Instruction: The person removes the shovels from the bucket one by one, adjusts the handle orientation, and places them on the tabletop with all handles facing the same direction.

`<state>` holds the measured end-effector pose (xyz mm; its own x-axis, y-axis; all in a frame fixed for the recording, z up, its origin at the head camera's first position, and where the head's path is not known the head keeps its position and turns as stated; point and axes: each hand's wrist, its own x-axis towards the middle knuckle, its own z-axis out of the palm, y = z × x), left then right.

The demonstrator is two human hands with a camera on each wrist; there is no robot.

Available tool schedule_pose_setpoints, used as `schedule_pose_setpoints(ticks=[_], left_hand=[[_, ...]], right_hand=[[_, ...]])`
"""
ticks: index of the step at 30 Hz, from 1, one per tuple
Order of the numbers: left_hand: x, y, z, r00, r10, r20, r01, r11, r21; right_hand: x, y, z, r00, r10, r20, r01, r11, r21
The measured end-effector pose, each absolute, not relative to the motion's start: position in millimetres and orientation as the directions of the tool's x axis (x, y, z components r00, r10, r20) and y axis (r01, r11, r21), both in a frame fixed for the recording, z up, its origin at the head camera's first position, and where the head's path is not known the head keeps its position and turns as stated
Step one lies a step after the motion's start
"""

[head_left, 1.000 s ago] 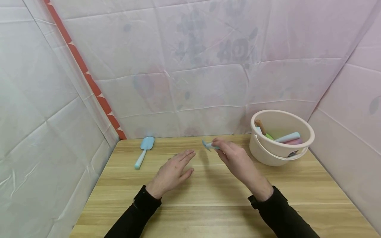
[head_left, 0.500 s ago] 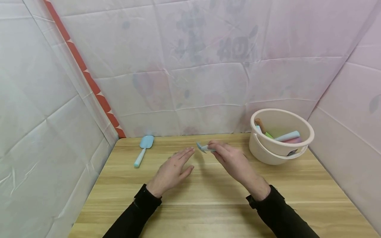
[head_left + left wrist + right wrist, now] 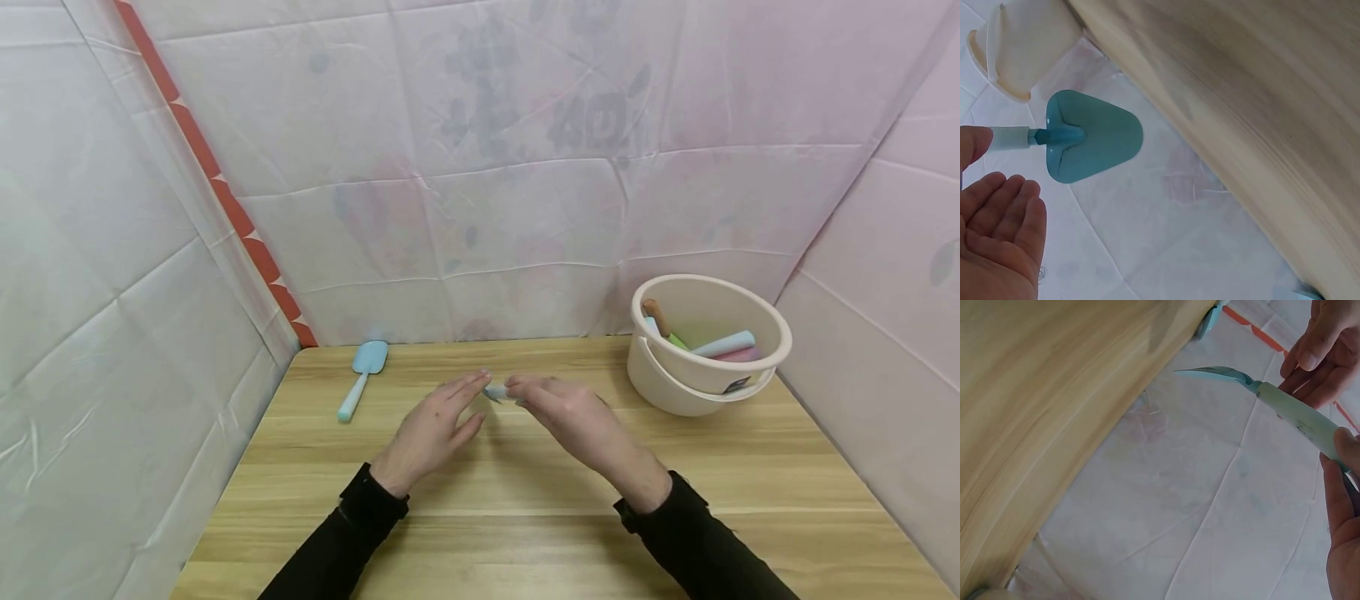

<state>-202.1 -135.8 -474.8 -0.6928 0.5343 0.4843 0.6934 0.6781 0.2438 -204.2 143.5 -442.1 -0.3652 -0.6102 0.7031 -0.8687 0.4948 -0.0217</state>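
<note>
My right hand (image 3: 577,421) pinches the pale green handle of a small garden trowel (image 3: 1304,422), held above the wooden table. Its teal blade (image 3: 1100,137) points toward the left hand; from overhead only a sliver shows between the hands. Close by, my left hand (image 3: 431,425) hovers over the table, fingers nearly straight and together, thumb apart, gripping nothing. The right wrist view has that left hand (image 3: 1329,356) just behind the handle; contact cannot be made out. Much of the handle is covered by the right hand.
A light blue shovel with a pale handle (image 3: 371,358) lies at the table's back left. At the back right stands a cream bucket (image 3: 663,375) with a brown handle, a light blue handle, and green and pink things inside. Sheeted walls (image 3: 480,217) border the wooden table (image 3: 525,533).
My right hand has moved left with the trowel, bringing its blade up to the left fingertips. The left hand has barely moved. The shovel and bucket stay put.
</note>
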Motion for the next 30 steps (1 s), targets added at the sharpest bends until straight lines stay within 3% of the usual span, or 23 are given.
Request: schedule_pose_setpoints(ticks=[16,30], left_hand=[[-197,-132,-477,-0.671,0.534,0.514,0.733,0.583,0.351],[-209,-144,-480,-0.658,0.517,0.548,0.746,0.549,0.377]], right_hand=[[-191,131,-446,-0.314,-0.661,0.682,-0.918,0.395,-0.039],[-189,131,-442,-0.346,-0.678,0.649,-0.900,0.436,-0.024]])
